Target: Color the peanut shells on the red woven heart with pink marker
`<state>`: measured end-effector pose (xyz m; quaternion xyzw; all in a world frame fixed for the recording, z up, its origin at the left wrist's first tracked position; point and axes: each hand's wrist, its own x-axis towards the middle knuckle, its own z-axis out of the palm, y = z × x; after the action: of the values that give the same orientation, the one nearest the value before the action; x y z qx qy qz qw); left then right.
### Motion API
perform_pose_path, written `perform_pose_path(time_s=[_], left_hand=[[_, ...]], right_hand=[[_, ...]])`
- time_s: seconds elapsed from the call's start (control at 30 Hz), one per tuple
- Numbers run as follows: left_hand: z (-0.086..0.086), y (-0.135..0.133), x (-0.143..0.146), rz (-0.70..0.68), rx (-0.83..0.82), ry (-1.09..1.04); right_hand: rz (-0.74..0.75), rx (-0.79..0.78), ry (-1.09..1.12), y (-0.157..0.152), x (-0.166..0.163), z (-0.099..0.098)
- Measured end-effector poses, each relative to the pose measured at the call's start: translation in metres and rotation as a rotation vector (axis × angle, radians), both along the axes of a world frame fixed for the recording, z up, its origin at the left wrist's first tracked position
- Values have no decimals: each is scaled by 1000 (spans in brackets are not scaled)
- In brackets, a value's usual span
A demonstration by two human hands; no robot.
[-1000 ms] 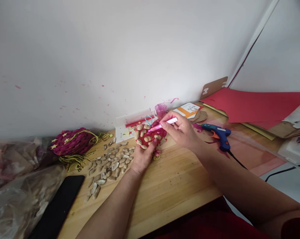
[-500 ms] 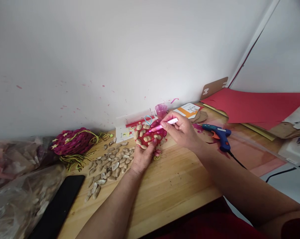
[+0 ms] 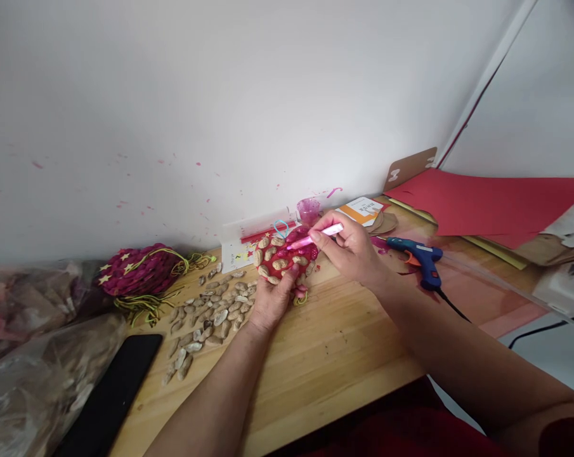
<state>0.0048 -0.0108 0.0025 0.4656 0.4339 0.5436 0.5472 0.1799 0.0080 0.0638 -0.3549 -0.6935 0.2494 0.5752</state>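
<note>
My left hand [image 3: 273, 303] grips a red ornament [image 3: 269, 255] studded with peanut shells, with its thumb on the front edge. Some shells on its right side are painted magenta; the others are plain tan. A light-blue loop [image 3: 281, 228] stands at its top, and yellow-green cord [image 3: 300, 299] shows below. Pinched in my right hand [image 3: 351, 251] is a white paintbrush [image 3: 332, 231] stained pink, its tip at the painted shells. Loose peanut shells [image 3: 215, 312] lie on the table left of my left hand.
A magenta shell-covered ornament [image 3: 144, 270] with yellow stars lies left, near plastic bags [image 3: 34, 374] and a black phone-like slab [image 3: 113, 387]. Behind my hands stands a pink-stained cup [image 3: 308, 208]. A blue glue gun [image 3: 422, 257] and red sheets [image 3: 496, 200] are right.
The ornament has shifted and turned slightly to the left in my left hand. The brush tip has moved slightly over the shells, and my right hand is a touch farther right.
</note>
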Motion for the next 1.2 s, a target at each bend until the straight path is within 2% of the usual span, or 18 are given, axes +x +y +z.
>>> perform_pose_path(time_s=[0.33, 0.57, 1.2], left_hand=[[-2, -1, 0, -33, -43, -61], [-3, 1, -1, -23, -43, -74], [-3, 1, 0, -17, -49, -96]], right_hand=[[7, 6, -4, 0, -1, -2], [-8, 21, -61, -1, -1, -3], [-16, 71, -48, 0, -2, -4]])
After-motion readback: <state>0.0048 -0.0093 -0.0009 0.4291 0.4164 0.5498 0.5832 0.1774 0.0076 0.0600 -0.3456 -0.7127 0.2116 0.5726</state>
